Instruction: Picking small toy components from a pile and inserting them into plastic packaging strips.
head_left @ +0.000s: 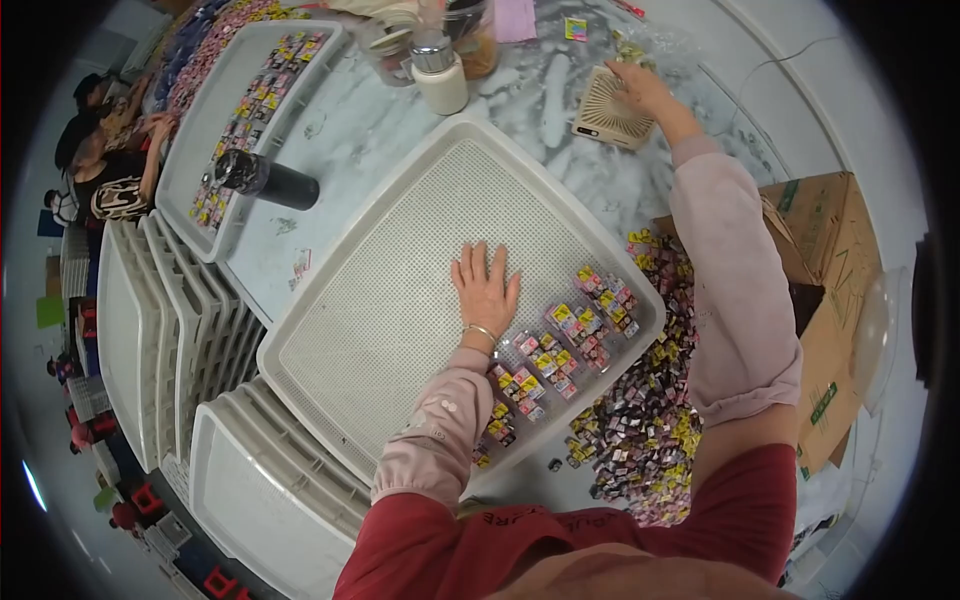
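Resting palm-down on the perforated white tray (370, 290): left hand (483, 295), fingers extended, slightly spread, nothing visibly held. Right hand (642, 92) at the beige fan (598, 105), far right on worktop (545, 90); can't tell if gripping. Small printed packs (548, 360) in rows, tray's near-right side.

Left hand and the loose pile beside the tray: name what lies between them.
The head view shows bare tray mesh, rows of small colourful pieces, then the tray's rim.
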Demonstrator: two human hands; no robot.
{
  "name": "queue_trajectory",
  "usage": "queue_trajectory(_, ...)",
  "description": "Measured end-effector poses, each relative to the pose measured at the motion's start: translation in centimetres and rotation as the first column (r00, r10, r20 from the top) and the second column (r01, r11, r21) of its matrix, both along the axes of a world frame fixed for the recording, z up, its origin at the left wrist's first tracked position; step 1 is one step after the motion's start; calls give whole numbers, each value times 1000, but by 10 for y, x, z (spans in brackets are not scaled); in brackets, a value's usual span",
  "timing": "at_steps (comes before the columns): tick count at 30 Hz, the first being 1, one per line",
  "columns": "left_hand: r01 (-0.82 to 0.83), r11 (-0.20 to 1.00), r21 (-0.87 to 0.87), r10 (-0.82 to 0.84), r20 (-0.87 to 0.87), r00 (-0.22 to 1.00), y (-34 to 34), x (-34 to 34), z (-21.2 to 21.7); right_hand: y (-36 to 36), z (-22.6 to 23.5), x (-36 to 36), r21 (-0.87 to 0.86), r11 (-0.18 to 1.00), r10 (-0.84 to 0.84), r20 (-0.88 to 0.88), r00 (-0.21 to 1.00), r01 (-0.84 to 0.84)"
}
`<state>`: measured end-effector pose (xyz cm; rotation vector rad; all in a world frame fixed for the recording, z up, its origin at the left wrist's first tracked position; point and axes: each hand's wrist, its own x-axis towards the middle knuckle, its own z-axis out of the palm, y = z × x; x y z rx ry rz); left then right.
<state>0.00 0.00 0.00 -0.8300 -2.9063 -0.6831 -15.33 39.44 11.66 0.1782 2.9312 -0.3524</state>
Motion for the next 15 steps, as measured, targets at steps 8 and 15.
queue_trajectory(8,54,996,72,-52,-27,998,19,-3,7,-39,29,40,-111,993,-55,-716,696,-36)
queue_trajectory(15,4,998,61,-1,-55,998,1,0,4,-237,79,251,-636,750,-179,-460,869,-182)
